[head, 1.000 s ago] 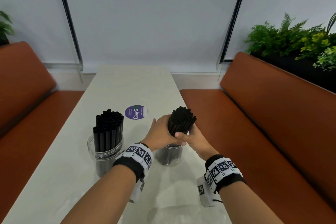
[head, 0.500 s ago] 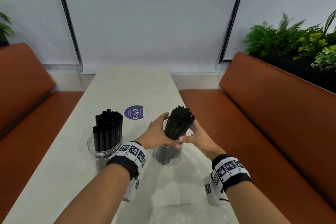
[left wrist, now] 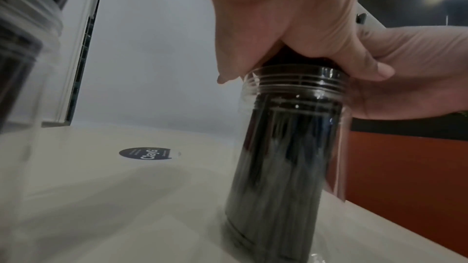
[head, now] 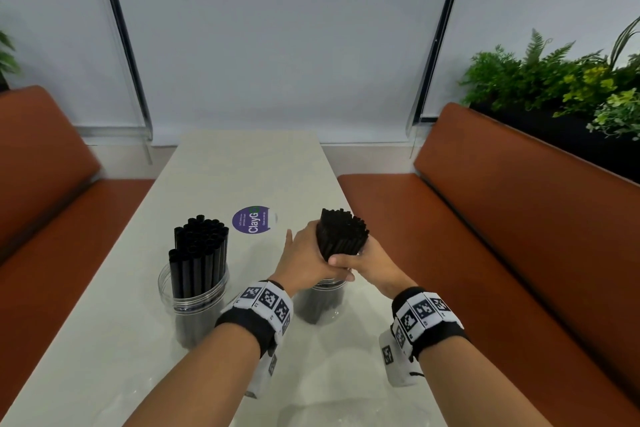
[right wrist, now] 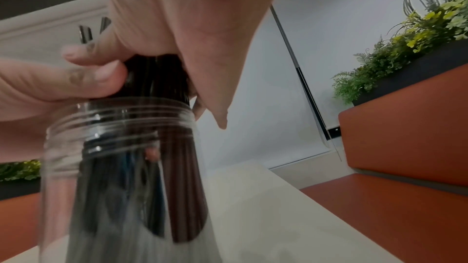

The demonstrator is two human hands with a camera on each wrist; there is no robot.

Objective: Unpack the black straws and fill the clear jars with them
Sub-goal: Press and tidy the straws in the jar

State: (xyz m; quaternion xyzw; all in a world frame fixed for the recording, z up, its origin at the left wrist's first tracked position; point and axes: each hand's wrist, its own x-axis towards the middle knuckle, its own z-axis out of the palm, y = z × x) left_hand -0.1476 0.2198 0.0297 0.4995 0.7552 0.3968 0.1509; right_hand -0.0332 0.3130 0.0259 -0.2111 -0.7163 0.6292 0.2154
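A bundle of black straws [head: 341, 230] stands in a clear jar [head: 320, 303] on the table, leaning slightly right. My left hand [head: 304, 256] and right hand [head: 367, 262] both wrap around the bundle just above the jar's threaded rim [left wrist: 295, 80]. The left wrist view shows the straws [left wrist: 281, 167] filling the jar. In the right wrist view the straws [right wrist: 154, 75] pass between my fingers into the jar [right wrist: 121, 177]. A second clear jar [head: 194, 302], packed with black straws [head: 199, 253], stands to the left.
The pale table [head: 242, 170] carries a round purple sticker [head: 251, 219] beyond the jars. Crumpled clear wrapping [head: 346, 409] lies near the front edge. Orange benches [head: 502, 218] run along both sides, with plants [head: 561, 80] behind the right one.
Half a second ago both hands were spread open around the leaning straws; now they have closed around the bundle again, drawing it together above the jar.
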